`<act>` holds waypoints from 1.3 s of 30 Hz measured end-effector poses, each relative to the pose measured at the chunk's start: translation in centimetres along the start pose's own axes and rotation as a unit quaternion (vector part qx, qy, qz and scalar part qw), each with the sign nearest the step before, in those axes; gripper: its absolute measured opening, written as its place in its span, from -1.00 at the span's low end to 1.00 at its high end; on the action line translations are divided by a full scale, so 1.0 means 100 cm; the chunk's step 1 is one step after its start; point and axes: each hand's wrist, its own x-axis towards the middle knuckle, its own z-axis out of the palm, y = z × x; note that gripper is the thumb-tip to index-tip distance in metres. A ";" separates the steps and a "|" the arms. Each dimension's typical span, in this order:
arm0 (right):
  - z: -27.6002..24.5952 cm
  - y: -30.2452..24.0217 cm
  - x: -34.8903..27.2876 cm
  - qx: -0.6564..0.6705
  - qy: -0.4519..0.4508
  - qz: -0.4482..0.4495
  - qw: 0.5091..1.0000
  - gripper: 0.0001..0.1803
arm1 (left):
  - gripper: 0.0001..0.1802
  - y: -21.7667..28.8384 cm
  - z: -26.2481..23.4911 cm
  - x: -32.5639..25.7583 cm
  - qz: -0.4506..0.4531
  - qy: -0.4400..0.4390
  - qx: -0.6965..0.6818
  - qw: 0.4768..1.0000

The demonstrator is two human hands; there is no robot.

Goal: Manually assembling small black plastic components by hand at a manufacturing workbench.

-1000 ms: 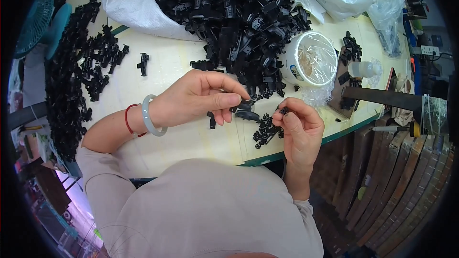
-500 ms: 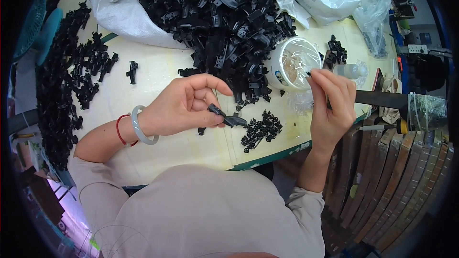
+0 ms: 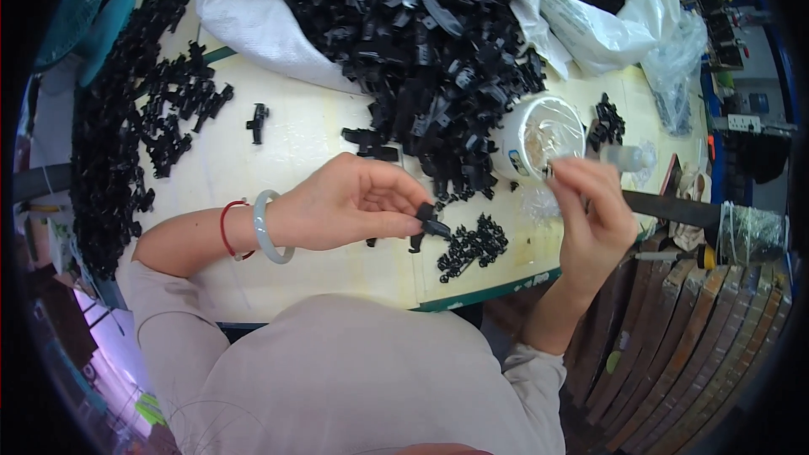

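My left hand (image 3: 358,206) is closed, thumb against fingers, on a small black plastic part (image 3: 433,224). Beneath and just right of that part lies a little heap of tiny black pieces (image 3: 474,248) on the pale tabletop (image 3: 333,274). My right hand (image 3: 597,212) is raised in front of a round white tub (image 3: 516,139) with clear film in it. Its thumb and fingertips pinch a tiny dark piece (image 3: 549,172), too small to name. A large pile of black plastic parts (image 3: 421,76) spreads out beyond my hands.
A white woven sack (image 3: 253,21) lies around the large pile. More black parts (image 3: 114,152) cover the table's left side, with one lone part (image 3: 258,124) nearby. Right of the tub are a small cluster of parts (image 3: 607,122) and a clear bottle (image 3: 625,157). Brown slabs (image 3: 674,345) stand at lower right.
The whole view has shifted, so the table appears lower and further right. My left hand has turned the black part and moved it slightly right. My right hand keeps its pinch near the tub.
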 end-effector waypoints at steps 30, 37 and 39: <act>0.072 -0.030 -0.049 0.194 0.046 0.017 0.980 -0.81 | -0.73 0.002 0.007 0.000 -0.014 0.012 -0.180 0.983; 0.071 -0.031 -0.049 0.193 0.047 0.012 0.980 -0.80 | -0.73 0.000 0.007 -0.001 0.015 0.005 -0.168 0.986; 0.069 -0.031 -0.047 0.164 0.027 -0.022 0.986 -0.77 | -0.74 -0.005 0.008 -0.002 0.026 0.018 -0.144 0.989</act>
